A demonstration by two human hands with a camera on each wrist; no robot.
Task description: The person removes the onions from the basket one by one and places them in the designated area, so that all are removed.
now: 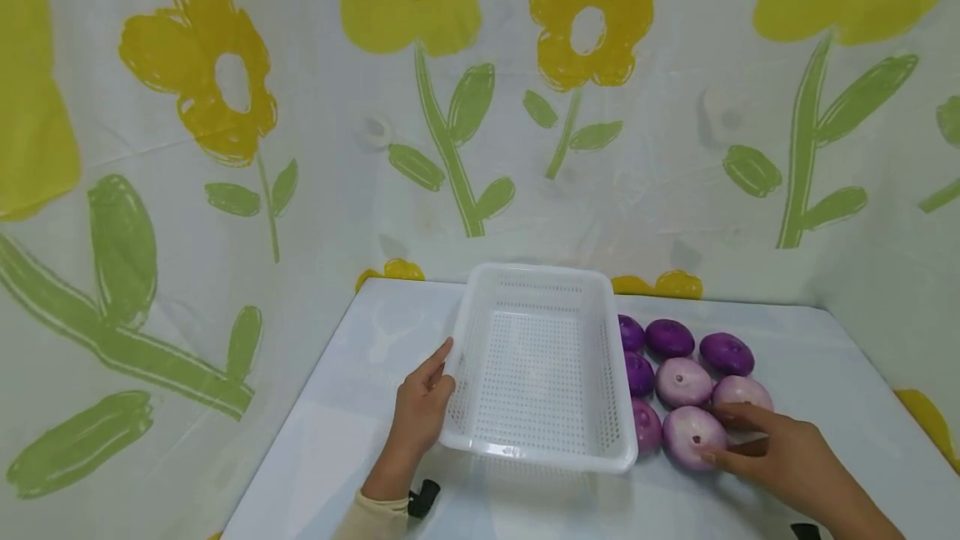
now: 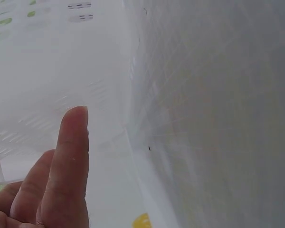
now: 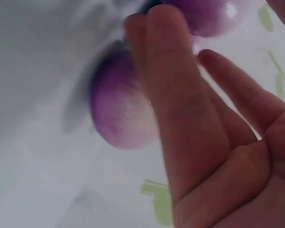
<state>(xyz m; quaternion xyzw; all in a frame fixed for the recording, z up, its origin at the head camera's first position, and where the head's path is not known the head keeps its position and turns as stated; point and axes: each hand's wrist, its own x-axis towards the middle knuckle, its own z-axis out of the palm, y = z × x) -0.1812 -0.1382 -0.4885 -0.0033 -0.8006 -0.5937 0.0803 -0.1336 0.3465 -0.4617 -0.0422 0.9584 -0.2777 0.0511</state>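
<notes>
A white perforated basket [image 1: 459, 440] with a broad rim stands in the middle of the table, its inside bare. Against its left side rests my left hand [image 1: 423, 398], thumb at the rim and fingers fairly straight. In the left wrist view one finger [image 2: 69, 166] points upward beside the basket's slotted wall [image 2: 33, 123]. At the front right, my right hand [image 1: 780, 448] pinches a pale purple onion [image 1: 684, 433] between thumb and fingers. Another onion [image 3: 118, 104] shows just outside those fingers in the right wrist view.
Several more onions, dark purple [image 1: 726, 354] and pale [image 1: 684, 382], are clustered along the basket's right side. The white tabletop [image 1: 330, 407] extends to both sides. Behind it hangs a flower-printed curtain [image 1: 322, 190].
</notes>
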